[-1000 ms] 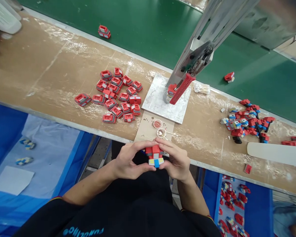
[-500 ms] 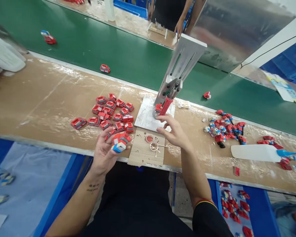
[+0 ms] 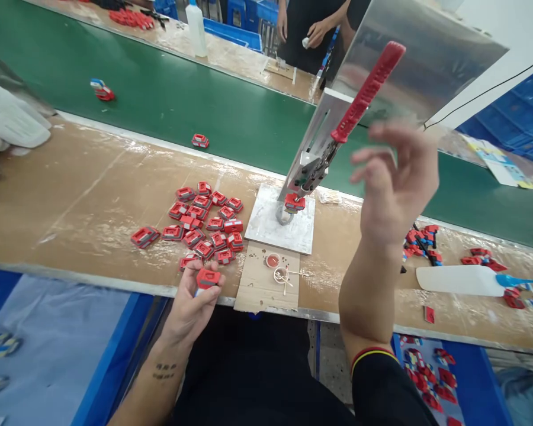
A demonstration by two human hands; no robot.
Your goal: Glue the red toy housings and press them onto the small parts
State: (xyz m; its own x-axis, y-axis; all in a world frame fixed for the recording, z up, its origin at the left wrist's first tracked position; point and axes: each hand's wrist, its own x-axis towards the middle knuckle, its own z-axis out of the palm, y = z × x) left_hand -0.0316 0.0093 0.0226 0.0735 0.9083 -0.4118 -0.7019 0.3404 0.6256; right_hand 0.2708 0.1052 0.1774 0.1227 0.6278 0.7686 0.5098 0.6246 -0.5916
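Note:
My left hand grips a red toy piece at the near edge of the bench, beside a pile of similar red pieces. My right hand is raised in the air with its fingers spread, holding nothing, just right of the red lever handle of a small press. The lever points up. A red part sits under the press head on a grey metal plate.
A cardboard patch with two small caps and sticks lies near the bench edge. Red-and-blue parts and a white bottle lie on the right. A green conveyor runs behind; another person's hands work across it. Blue bins sit below.
My right hand rose from the press base to the air beside the lever, which swung up. My left hand carried its red piece lower, toward the bench edge.

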